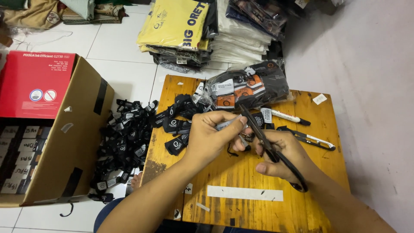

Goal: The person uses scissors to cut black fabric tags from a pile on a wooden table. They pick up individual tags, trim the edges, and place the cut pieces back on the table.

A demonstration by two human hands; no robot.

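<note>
My left hand (pixel 211 138) pinches a small grey-white tag (pixel 227 124) above a low wooden table (pixel 241 203). Black-handled scissors (pixel 265 142) are gripped in my right hand (pixel 282 155), their blades pointing up towards the tag's right end. Several small black tags (pixel 177 123) with white marks lie on the table just left of my left hand. A clear plastic bag of black, orange and white tags (pixel 248 88) sits at the table's far edge.
A heap of black tags (pixel 125 142) covers the floor left of the table. Beside it stands an open cardboard box (pixel 73 142) with a red flap. A white marker (pixel 286 116) and a cutter (pixel 308 138) lie at right. Folded clothes in bags (pixel 207 30) are stacked behind.
</note>
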